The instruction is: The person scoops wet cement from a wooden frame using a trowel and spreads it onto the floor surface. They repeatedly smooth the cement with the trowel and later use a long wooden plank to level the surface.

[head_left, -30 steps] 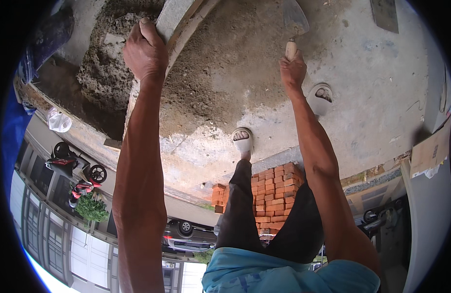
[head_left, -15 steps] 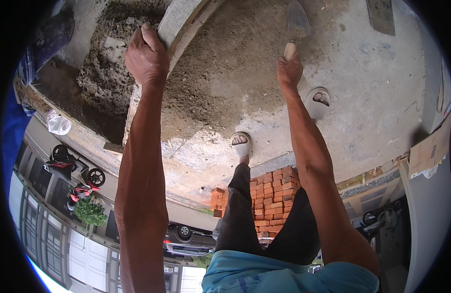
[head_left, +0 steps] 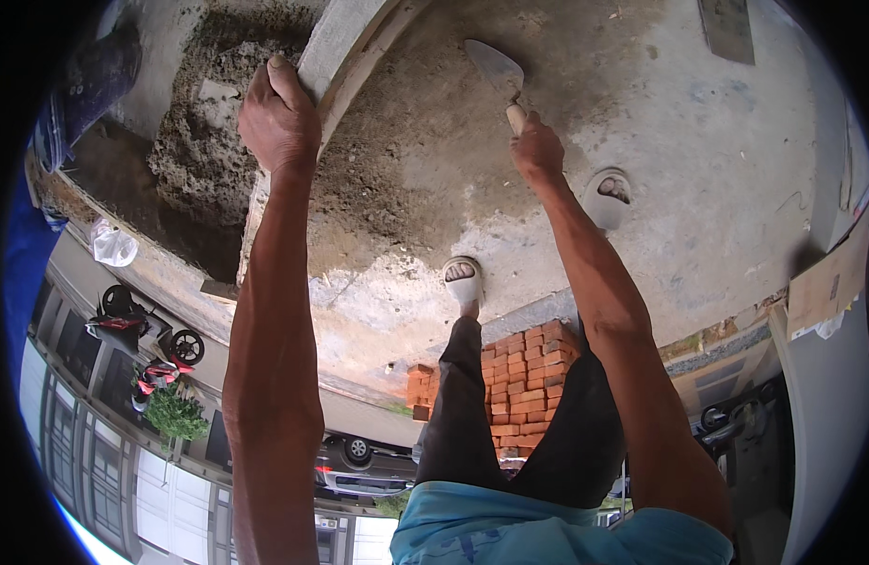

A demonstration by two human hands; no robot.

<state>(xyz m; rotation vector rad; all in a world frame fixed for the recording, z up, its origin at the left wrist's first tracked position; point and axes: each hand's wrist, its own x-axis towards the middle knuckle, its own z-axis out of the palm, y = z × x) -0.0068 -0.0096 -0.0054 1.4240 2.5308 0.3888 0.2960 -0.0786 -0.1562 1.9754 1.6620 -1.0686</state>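
My left hand [head_left: 280,118] is closed on the edge of a long, pale grey board [head_left: 336,52], with the thumb on top. Whether the board is wood or concrete is unclear. In my right hand [head_left: 538,149] is a pointing trowel [head_left: 496,68], gripped by its wooden handle, its blade pointing up and left over the floor. Damp, crumbly mortar [head_left: 369,179] is spread on the concrete right of the board. Left of the board lies a rough, dark heap of mortar [head_left: 194,155] with a pale flat piece on it.
My sandalled feet stand on the concrete floor [head_left: 717,169]. A stack of red bricks [head_left: 529,391] is behind my legs. A flat grey plate [head_left: 728,30] lies at the far right, a dark bucket [head_left: 105,80] at the left. A cardboard box [head_left: 830,282] sits by the right wall.
My right hand has moved left and slightly nearer with the trowel, whose blade has swung round to point up and left. My left hand stays on the board.
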